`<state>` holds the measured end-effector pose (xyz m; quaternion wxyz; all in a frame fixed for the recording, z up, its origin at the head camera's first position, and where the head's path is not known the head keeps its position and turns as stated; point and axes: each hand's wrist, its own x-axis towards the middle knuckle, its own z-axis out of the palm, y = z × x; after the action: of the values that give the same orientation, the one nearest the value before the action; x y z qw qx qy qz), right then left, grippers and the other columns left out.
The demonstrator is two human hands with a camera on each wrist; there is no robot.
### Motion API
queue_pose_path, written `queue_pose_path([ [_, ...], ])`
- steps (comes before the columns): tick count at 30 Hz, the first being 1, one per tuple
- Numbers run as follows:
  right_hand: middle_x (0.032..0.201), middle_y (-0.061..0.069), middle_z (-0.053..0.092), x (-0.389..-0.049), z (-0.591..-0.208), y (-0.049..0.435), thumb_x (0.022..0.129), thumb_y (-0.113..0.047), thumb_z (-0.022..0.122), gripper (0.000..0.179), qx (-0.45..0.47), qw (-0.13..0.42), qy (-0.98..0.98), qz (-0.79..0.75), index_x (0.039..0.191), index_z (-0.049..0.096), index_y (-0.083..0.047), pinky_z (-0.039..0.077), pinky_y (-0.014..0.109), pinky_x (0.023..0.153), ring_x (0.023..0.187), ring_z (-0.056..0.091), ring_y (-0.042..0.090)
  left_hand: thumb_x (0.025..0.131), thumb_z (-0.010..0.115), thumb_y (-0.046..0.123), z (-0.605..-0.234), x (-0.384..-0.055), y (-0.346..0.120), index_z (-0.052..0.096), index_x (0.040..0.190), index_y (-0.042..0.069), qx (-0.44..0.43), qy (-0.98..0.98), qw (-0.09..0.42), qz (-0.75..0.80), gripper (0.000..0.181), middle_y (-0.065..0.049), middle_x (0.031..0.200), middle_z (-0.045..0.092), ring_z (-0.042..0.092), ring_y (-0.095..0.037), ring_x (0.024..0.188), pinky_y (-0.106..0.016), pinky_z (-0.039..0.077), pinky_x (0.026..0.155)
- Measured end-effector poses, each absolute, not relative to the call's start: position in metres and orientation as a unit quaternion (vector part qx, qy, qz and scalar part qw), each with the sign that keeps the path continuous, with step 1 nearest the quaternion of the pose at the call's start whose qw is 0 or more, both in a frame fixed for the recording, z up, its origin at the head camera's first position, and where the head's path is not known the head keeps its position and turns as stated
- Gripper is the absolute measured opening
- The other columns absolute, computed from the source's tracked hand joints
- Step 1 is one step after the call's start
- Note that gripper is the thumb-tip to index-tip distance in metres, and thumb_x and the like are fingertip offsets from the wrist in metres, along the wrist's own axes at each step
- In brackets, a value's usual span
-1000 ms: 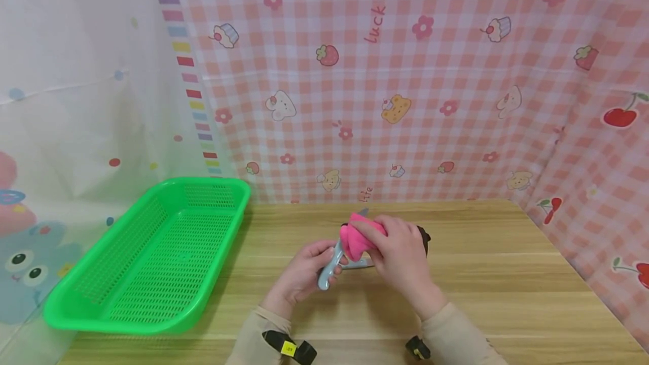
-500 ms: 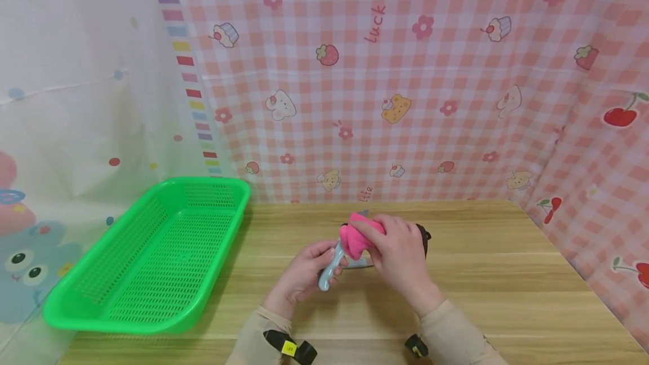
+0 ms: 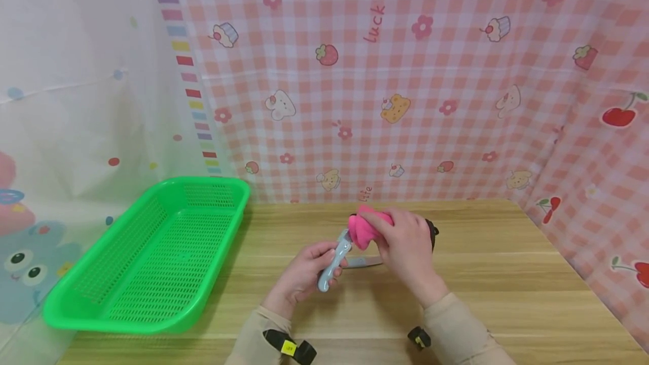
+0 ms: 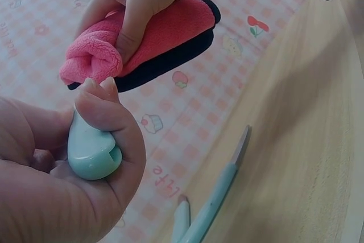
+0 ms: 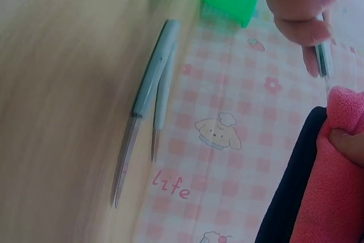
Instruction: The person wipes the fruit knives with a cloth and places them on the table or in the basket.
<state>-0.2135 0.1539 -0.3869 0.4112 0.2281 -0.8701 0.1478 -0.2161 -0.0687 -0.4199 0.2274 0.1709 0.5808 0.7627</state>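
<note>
In the lower middle of the head view, the left hand (image 3: 304,270) grips the light-blue handle of a tool (image 3: 332,269), thumb on one side and fingers curled round the other. The tool slants from lower left to upper right, and its metal part runs up to a pink cloth (image 3: 362,231) — how much of it the folds cover cannot be told. The right hand (image 3: 409,244) holds that cloth bunched, the thumb pressed into the pink side; a black side shows along its edge in both wrist views.

Below the cloth, two more tools with light-blue handles lie on the tabletop (image 3: 507,275), close beside each other. At the left of the right wrist view they are a longer tool (image 5: 154,72) and a thinner one (image 5: 164,95), both with metal ends pointing down the frame.

A green basket (image 3: 235,224) with slotted walls stands at the left of the head view, well apart from the hands. Behind the tabletop hangs a pink checked curtain (image 3: 304,78) printed with cupcakes, strawberries and flowers. Black straps — one with a yellow label (image 3: 288,348) — cross the beige sleeves at the bottom edge.
</note>
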Motion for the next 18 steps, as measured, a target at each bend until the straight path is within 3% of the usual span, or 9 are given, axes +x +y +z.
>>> queue_pose_path([
  [8, 0.095, 0.012, 0.064, -0.216, -0.386, 0.164, 0.073, -0.009, 0.087, 0.056, 0.211, 0.419, -0.87, 0.155, 0.122, 0.069, -0.028, 0.047, 0.054, 0.076, 0.084, 0.061, 0.037, 0.107, 0.037, 0.007, -0.418, -0.214, -0.068, 0.045, 0.134, -0.017, 0.171, 0.587, 0.229, 0.758, 0.037, -0.005, 0.089, 0.064, 0.054, -0.009, 0.07, -0.019, 0.047, 0.057],
  [18, 0.098, 0.014, 0.065, -0.214, -0.383, 0.175, 0.076, -0.01, 0.086, 0.053, 0.171, 0.411, -0.879, 0.171, 0.123, 0.069, -0.026, 0.045, 0.06, 0.084, 0.088, 0.063, 0.039, 0.107, 0.038, 0.01, -0.417, -0.215, -0.069, 0.043, 0.135, -0.017, 0.161, 0.582, 0.237, 0.761, 0.039, -0.005, 0.091, 0.065, 0.054, -0.009, 0.071, -0.019, 0.048, 0.059],
])
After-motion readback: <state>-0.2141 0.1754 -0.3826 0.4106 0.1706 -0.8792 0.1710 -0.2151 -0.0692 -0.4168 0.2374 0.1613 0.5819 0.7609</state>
